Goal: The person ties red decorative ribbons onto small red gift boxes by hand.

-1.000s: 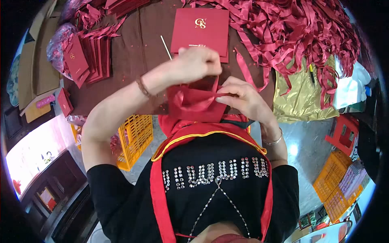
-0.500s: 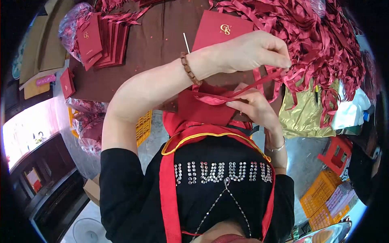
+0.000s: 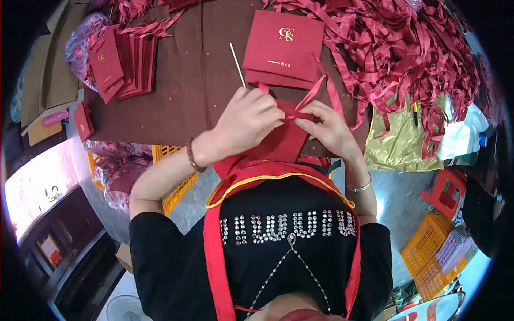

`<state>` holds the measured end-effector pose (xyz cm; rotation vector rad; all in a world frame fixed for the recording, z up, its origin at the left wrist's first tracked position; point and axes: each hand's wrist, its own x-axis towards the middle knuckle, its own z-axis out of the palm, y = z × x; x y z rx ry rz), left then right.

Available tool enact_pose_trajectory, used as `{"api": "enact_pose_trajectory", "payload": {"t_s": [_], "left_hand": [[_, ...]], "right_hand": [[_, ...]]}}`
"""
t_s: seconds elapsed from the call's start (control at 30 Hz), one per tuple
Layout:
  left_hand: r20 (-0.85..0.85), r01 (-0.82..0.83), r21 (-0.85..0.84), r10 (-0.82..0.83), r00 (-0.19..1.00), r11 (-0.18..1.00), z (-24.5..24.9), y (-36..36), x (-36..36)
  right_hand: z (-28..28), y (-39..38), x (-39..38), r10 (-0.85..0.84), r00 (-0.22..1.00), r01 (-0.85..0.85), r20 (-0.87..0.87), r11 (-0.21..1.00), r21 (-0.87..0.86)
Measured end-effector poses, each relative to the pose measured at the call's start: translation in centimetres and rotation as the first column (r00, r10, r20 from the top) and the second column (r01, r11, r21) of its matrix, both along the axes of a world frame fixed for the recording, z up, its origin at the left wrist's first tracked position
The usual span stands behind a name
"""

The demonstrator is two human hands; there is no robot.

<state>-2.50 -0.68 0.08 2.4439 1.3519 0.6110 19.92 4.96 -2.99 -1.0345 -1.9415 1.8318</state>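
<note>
A dark red bag [image 3: 286,140] lies at the table's near edge against the apron, with a red ribbon [image 3: 312,95] at its top. My left hand [image 3: 248,122] is closed over the bag's upper left part, its fingertips on the ribbon. At the bag's upper right, my right hand [image 3: 327,128] pinches the ribbon between thumb and fingers. Just beyond lie flat red bags [image 3: 284,45] with a gold logo. A thin white stick [image 3: 237,64] points away from my left hand.
The brown tablecloth [image 3: 182,96] carries a row of red bags [image 3: 136,67] at the left and a large heap of red ribbons [image 3: 396,53] at the right. A gold bag [image 3: 396,142] hangs by the right edge. Orange crates [image 3: 428,249] stand on the floor.
My left hand has come back from the far right to the bag, lower and leftward. The ribbon's loose part now stands up beyond my hands. The flat bags are more fully in view.
</note>
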Motion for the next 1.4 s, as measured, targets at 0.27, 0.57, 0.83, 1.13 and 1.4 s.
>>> {"api": "enact_pose_trajectory", "payload": {"t_s": [0.27,0.57,0.83,1.13,1.4], "left_hand": [[-0.087,-0.009,0.387,0.046,0.995,0.922,-3.0,-2.5,0.7],[0.196,-0.204,0.205,0.164,0.967,0.957,-3.7,-1.2,-1.3],[0.025,-0.120,0.265,0.118,0.993,0.957,-4.5,-1.3,-1.6],[0.049,-0.301,0.299,0.300,0.953,0.906,-3.0,-1.9,2.9],[0.009,-0.170,0.439,0.185,0.983,0.882,-3.7,-2.2,2.1]], "right_hand": [[0.5,-0.1,-1.1,-0.028,0.999,0.027,0.031,0.999,0.031],[-0.7,-0.8,-1.7,-0.108,0.994,0.108,0.009,0.992,0.064],[-0.9,-0.6,-1.4,-0.092,0.996,0.092,-0.003,0.996,0.017],[0.2,-0.9,-1.5,-0.078,0.997,0.078,-0.004,0.995,0.067],[0.7,-1.1,-1.3,-0.077,0.997,0.076,-0.013,0.997,-0.029]]}}
